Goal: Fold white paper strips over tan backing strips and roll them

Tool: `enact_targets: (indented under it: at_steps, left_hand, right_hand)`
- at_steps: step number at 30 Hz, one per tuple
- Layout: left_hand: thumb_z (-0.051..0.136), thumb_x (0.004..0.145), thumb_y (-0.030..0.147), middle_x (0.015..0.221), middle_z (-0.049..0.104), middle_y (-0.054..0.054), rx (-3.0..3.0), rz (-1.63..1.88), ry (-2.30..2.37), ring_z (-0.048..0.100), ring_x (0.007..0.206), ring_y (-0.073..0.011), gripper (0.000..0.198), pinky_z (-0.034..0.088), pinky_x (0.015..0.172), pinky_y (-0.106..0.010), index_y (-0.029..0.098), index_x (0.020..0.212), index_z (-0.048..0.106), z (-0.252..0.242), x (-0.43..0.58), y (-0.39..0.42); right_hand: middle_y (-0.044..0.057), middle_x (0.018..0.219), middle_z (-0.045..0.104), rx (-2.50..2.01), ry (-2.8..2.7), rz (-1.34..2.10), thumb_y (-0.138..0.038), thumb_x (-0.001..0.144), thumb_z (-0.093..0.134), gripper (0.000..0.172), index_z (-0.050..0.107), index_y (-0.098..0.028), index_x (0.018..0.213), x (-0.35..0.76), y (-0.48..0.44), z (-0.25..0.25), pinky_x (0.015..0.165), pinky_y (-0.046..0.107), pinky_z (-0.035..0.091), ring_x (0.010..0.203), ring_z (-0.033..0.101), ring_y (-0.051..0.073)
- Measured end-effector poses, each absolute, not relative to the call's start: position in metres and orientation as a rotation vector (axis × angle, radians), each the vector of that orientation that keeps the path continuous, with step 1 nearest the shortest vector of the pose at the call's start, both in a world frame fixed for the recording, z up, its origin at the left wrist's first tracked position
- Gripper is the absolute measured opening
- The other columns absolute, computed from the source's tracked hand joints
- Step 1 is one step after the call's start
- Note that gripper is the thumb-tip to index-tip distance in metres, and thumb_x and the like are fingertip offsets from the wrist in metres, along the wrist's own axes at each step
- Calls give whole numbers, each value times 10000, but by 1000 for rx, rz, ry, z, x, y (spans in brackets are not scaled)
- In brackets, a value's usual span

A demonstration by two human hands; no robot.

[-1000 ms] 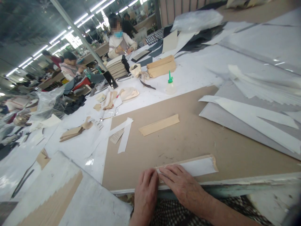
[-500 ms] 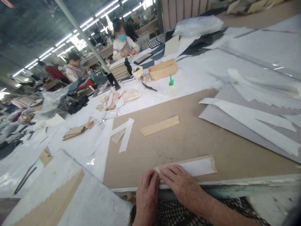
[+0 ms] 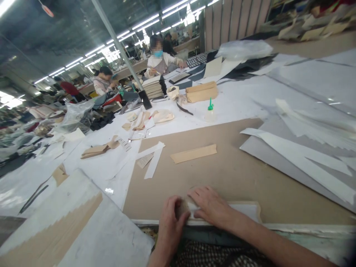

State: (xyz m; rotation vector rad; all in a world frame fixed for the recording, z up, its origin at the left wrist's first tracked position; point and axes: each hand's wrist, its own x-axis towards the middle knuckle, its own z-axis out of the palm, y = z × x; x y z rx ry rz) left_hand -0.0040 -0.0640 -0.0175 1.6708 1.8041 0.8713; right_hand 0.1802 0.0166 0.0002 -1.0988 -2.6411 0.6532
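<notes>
A long white strip with a tan fabric edge lies near the front edge of the brown board. At its left end my left hand has curled fingers and thumb around the blurred tan end, which looks slightly raised. My right hand lies over the strip's left half, fingers stretched out and thumb apart, covering part of it. Farther back on the board rests a separate tan strip. To its left are narrow white strips beside a small printed tag.
A clear bottle with a green nozzle stands behind the board. Grey sheets with white pieces overlap its right side. Fanned tan pieces lie at front left. Stacked tan fabric, a post and a masked co-worker are farther back.
My view has tilted up, so the scene sits lower. My left fingers and thumb have parted around the strip's end, and my right thumb has spread away from its fingers.
</notes>
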Motion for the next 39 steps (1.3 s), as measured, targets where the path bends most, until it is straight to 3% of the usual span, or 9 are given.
enact_targets:
  at_steps: [2,6,13,17,20,24,27,32,39]
  left_hand:
    - [695,772,133,994,646,-31,1565,850,1771,623,874,-184,477,522,806,-326,216,1226,575,-16,-6,-60]
    - [705,747,137,1016,648,-11,1360,803,1561,559,682,-113,627,471,650,-250,220,1335,505,-10,-6,-49]
    - [726,726,189,664,546,67,1318,581,1382,499,608,-96,322,360,555,-207,183,1044,675,4,-17,-22]
    - [765,673,236,641,580,58,1266,483,1338,523,559,-106,372,380,513,-209,158,1016,643,4,-35,-5]
    - [787,648,311,669,609,38,1227,428,1287,552,569,-122,418,448,523,-234,145,998,631,4,-46,4]
    - [657,799,391,691,629,4,1260,387,1278,551,566,-120,285,475,539,-251,132,919,660,5,-53,10]
    - [601,858,345,672,613,7,1376,390,1312,539,573,-114,224,442,553,-236,136,880,681,5,-52,11]
    - [660,814,172,851,604,4,1684,461,1371,572,796,-125,34,425,718,-228,168,825,692,5,-50,9]
    - [532,975,236,958,601,-6,2043,349,1354,599,869,-132,150,441,778,-225,211,943,676,6,-52,-2]
  right_hand:
    - [52,991,673,-1059,-2674,725,-267,744,825,326,649,-181,1005,178,22,3,854,360,446,969,608,240]
    - [51,975,635,-1049,-2686,831,-283,756,804,213,642,-178,846,176,26,7,785,306,425,947,575,222]
    - [6,869,681,-1119,-2621,976,-251,837,709,138,633,-186,931,181,27,10,657,268,397,778,618,188]
    - [39,939,698,-1165,-2587,973,-195,870,657,93,657,-187,963,179,25,6,753,305,434,891,643,229]
    - [65,1016,681,-1178,-2562,950,-134,843,665,134,663,-178,970,175,22,1,856,344,440,997,618,254]
    - [59,1014,669,-1170,-2531,954,-102,807,696,186,663,-177,974,172,24,-3,879,348,452,1011,604,249]
    - [48,987,672,-1140,-2519,961,-105,803,715,194,669,-181,975,173,28,-4,859,341,467,982,613,240]
    - [47,968,666,-1057,-2509,918,-157,918,637,74,681,-198,961,177,29,-8,832,329,483,971,610,230]
    - [72,993,632,-919,-2510,803,-131,965,554,134,675,-181,990,180,22,-28,871,369,477,985,565,238]
